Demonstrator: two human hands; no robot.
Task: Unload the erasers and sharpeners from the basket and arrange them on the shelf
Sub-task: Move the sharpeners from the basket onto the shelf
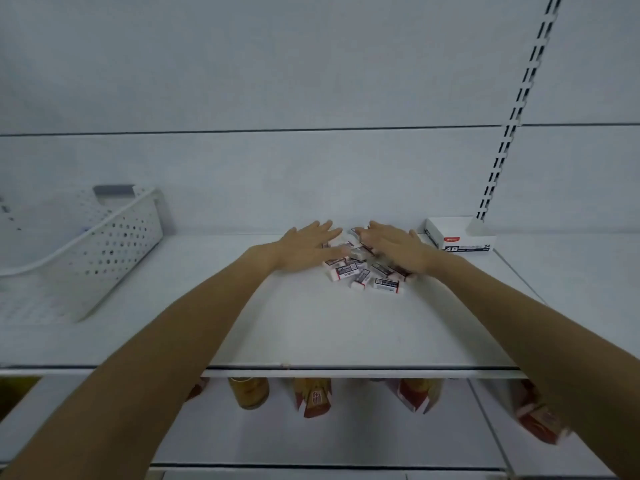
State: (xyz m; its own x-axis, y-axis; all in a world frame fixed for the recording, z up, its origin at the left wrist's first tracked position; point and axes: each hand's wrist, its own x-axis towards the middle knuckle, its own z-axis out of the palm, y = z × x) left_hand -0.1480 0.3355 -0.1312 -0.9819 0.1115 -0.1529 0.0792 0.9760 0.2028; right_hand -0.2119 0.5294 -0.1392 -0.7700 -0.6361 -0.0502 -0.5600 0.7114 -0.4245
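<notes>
A loose pile of several small white erasers (367, 275) with dark printed sleeves lies on the white shelf (311, 327), toward its back. My left hand (310, 245) lies flat with straight fingers on the pile's left side. My right hand (394, 245) lies flat on its right side, fingers pointing left. The two sets of fingertips nearly meet over the back of the pile. The white perforated basket (86, 247) stands tilted at the shelf's left end; its inside is not visible. No sharpeners can be made out.
A white eraser box marked 4B (457, 235) sits at the back right beside a slotted shelf upright (516, 112). Below the shelf edge, a lower shelf holds orange and red packets (313, 396) and a yellow jar (248, 393).
</notes>
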